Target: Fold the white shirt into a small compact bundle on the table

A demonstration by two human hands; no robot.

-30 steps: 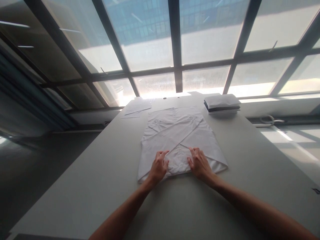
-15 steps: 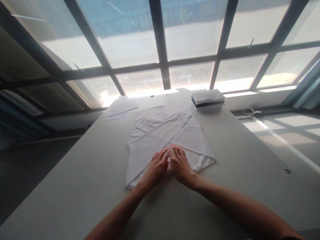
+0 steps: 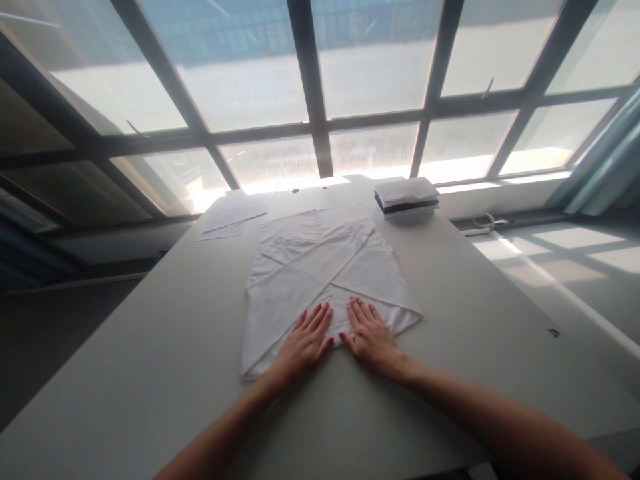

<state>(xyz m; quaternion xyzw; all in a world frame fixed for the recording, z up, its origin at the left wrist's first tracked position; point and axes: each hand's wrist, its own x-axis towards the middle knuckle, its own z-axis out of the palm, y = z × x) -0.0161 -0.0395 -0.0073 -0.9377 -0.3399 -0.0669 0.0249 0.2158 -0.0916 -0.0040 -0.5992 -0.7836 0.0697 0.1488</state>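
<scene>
A white shirt [image 3: 320,263] lies spread on the grey table [image 3: 150,373], its sleeves folded in so that they cross over its middle. My left hand [image 3: 305,340] rests flat on the near hem, fingers stretched out and palm down. Right beside it, my right hand [image 3: 369,333] lies flat on the same hem, fingers slightly spread. Neither hand holds anything. Both forearms reach in from the bottom edge of the view.
A stack of folded clothes [image 3: 406,197], white on top with a dark layer under it, sits at the table's far right. Sheets of paper [image 3: 233,213] lie at the far left. Large windows [image 3: 320,80] stand behind, and a sunlit ledge with a cable [image 3: 485,223] at the right.
My hands came together at the middle of the hem from being apart with fingers curled, then flattened out side by side. The view shifted right, so the shirt sits further left in frame.
</scene>
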